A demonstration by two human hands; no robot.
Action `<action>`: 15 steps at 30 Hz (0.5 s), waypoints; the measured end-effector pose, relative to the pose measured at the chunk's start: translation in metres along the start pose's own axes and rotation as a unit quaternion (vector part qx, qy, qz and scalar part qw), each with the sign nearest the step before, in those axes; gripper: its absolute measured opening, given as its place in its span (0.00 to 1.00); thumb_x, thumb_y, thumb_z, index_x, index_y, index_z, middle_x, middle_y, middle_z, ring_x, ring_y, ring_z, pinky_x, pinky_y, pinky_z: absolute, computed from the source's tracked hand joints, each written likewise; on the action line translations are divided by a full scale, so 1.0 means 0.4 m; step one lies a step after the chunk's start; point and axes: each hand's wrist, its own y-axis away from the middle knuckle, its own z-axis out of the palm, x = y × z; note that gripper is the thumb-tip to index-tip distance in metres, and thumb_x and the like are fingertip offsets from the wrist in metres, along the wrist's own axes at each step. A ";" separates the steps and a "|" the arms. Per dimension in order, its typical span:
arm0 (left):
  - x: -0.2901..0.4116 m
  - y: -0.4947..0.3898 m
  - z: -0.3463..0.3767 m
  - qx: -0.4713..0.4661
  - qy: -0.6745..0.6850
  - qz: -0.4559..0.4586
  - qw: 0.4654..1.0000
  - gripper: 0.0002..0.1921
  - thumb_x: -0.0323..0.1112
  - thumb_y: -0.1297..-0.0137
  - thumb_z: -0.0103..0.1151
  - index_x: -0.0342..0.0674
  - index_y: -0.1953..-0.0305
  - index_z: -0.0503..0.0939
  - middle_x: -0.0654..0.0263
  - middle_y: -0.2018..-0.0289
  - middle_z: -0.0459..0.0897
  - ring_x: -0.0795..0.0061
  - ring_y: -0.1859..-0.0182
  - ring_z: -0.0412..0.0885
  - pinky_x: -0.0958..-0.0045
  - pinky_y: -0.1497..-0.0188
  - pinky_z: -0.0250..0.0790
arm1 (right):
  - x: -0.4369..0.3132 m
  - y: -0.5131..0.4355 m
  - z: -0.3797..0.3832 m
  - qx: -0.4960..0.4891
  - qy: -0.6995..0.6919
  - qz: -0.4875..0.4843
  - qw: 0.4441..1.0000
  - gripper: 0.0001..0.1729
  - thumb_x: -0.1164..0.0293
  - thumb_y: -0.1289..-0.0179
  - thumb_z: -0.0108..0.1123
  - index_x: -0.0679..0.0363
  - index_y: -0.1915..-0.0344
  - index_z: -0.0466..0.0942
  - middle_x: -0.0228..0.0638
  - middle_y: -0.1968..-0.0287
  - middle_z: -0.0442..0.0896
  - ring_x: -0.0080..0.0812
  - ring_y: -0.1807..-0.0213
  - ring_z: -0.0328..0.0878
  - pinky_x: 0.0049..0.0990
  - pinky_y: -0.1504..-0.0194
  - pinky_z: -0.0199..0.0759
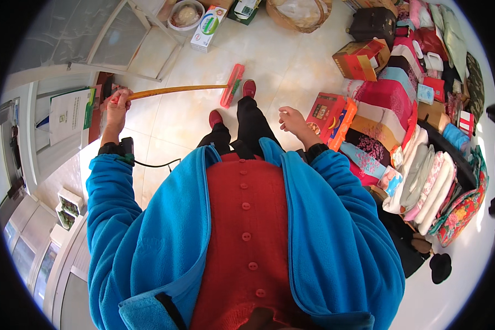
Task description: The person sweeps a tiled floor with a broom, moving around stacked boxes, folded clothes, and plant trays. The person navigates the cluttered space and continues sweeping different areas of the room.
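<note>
My left hand (117, 108) is closed around the upper end of a wooden broom handle (173, 89), out to my left. The handle runs across to a push broom head (232, 86) with a red-pink back and red and green bristles, which appears to be on the tiled floor (165, 119) near my red shoes (249, 88). My right hand (293, 121) holds nothing; its fingers are loosely curled and apart. It hovers to the left of a red printed box (325, 117), and whether the two touch is not clear.
On the right, a bed or couch with a striped cover (371, 119) bears folded clothes (429, 181) and packages. Beyond it stand a red-gold carton (361, 60) and a dark suitcase (372, 27). A milk carton (208, 27), a white tub (185, 15) and a basket (299, 14) sit ahead. An open framed door (121, 39) is at left.
</note>
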 end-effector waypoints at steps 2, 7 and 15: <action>-0.003 -0.003 -0.010 -0.012 0.026 -0.023 0.999 0.07 0.40 0.28 0.56 0.47 0.64 0.79 0.76 0.63 0.79 0.87 0.70 0.66 0.84 0.66 0.62 | 0.002 -0.006 0.000 -0.004 0.032 -0.018 0.999 0.21 0.66 0.34 0.51 0.64 0.45 0.75 0.40 0.69 0.82 0.31 0.76 0.82 0.30 0.72 0.75; 0.000 -0.001 -0.016 -0.041 0.021 -0.028 0.999 0.07 0.39 0.28 0.55 0.46 0.65 0.78 0.76 0.64 0.77 0.86 0.71 0.66 0.84 0.67 0.61 | -0.016 -0.022 0.005 -0.018 0.097 -0.065 0.993 0.21 0.66 0.36 0.52 0.63 0.46 0.76 0.43 0.69 0.84 0.34 0.75 0.83 0.32 0.67 0.77; 0.008 -0.018 0.004 -0.026 -0.021 -0.038 0.999 0.08 0.39 0.28 0.56 0.44 0.65 0.79 0.75 0.65 0.80 0.86 0.71 0.67 0.84 0.67 0.62 | -0.025 -0.022 -0.003 0.004 0.144 -0.089 0.986 0.20 0.65 0.35 0.52 0.63 0.47 0.77 0.47 0.68 0.84 0.36 0.75 0.83 0.34 0.63 0.77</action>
